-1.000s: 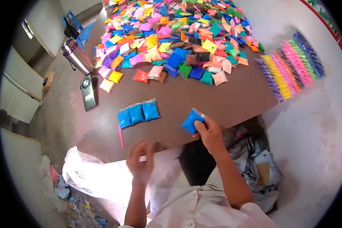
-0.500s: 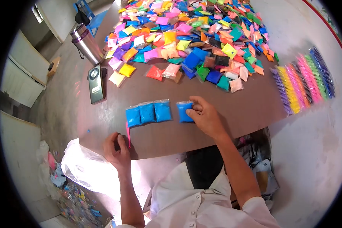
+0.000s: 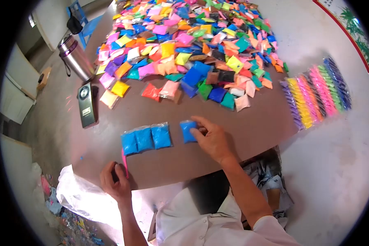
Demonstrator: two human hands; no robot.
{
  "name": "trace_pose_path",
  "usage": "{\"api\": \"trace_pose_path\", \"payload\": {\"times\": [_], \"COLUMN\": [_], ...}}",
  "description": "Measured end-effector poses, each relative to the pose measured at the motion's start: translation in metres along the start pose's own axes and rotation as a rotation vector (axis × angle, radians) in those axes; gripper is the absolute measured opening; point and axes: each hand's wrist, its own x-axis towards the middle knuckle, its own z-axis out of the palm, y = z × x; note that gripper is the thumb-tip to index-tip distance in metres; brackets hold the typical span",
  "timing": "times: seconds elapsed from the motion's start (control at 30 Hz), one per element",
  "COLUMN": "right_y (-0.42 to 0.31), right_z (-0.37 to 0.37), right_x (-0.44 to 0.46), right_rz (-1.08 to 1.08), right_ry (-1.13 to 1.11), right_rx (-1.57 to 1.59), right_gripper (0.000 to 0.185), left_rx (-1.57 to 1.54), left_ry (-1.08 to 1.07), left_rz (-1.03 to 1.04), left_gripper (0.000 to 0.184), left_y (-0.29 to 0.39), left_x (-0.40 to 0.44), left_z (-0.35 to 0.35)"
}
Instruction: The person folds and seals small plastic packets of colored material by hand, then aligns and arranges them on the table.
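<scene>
My right hand (image 3: 211,139) pinches the right side of a small clear packet with blue filling (image 3: 187,132), thumb on its face, at the table top. To its left, a row of three similar blue packets (image 3: 144,139) lies side by side. My left hand (image 3: 115,180) rests at the table's front edge, its fingers loosely curled with nothing visible in them. Just beside its fingertips lies a thin pink stick (image 3: 125,163), its upper end by the lower left corner of the row.
A large heap of coloured packets (image 3: 184,59) covers the far table. A steel flask (image 3: 77,59) and a dark, boxy device (image 3: 86,105) stand and lie at the left. Strips of twisted coloured packs (image 3: 315,96) lie at the right. A white plastic bag (image 3: 84,194) hangs below the left edge.
The camera view has shifted, so the table and hands appear lower and further left. My right hand still grips the blue packet, and the row of three has stayed put.
</scene>
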Motion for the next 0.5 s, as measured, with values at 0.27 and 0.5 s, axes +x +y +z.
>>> {"api": "trace_pose_path", "payload": {"times": [0.27,0.5], "right_y": [0.038,0.019], "right_z": [-0.073,-0.086], "right_x": [0.024,0.031], "right_rz": [-0.045,-0.208], "right_ry": [0.202,0.412], "right_rx": [-0.137,-0.521], "right_gripper": [0.035,0.025], "left_rx": [0.026,0.056], "left_ry": [-0.022,-0.046], "left_rz": [0.023,-0.02], "left_gripper": [0.013,0.013], "left_y": [0.002,-0.001], "left_x": [0.002,-0.001], "left_z": [0.0,0.0]}}
